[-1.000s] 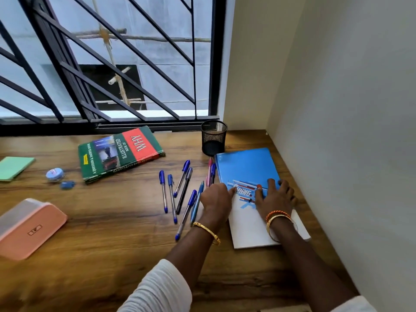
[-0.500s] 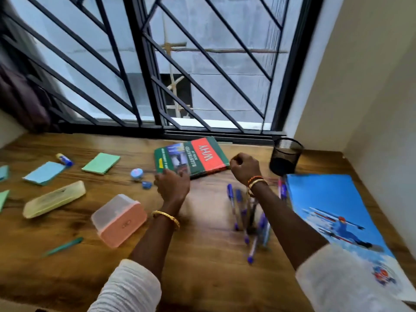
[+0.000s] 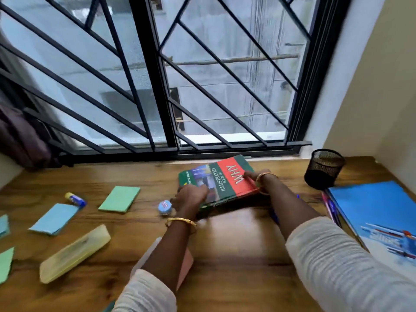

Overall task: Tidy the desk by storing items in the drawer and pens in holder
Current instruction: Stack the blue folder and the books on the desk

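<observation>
A thick green and red book [image 3: 221, 179] lies near the window on the wooden desk [image 3: 236, 255]. My left hand [image 3: 191, 195] grips its near left corner. My right hand [image 3: 258, 177] grips its right edge, and the near side looks lifted a little. A black mesh pen holder [image 3: 324, 168] stands at the back right. A large blue book [image 3: 378, 212] lies at the far right. The pens are mostly hidden under my right arm; a few tips [image 3: 331, 208] show beside the blue book.
A small round blue tub [image 3: 165, 207] sits by my left hand. A pink box [image 3: 185, 266] is half hidden under my left arm. To the left lie a yellow pencil case [image 3: 74, 253], green [image 3: 119, 198] and blue [image 3: 55, 218] sticky pads and a glue stick [image 3: 75, 199].
Both hands left the blue book, swung left over the pens, and now hold the green and red book. The view turned left and up.
</observation>
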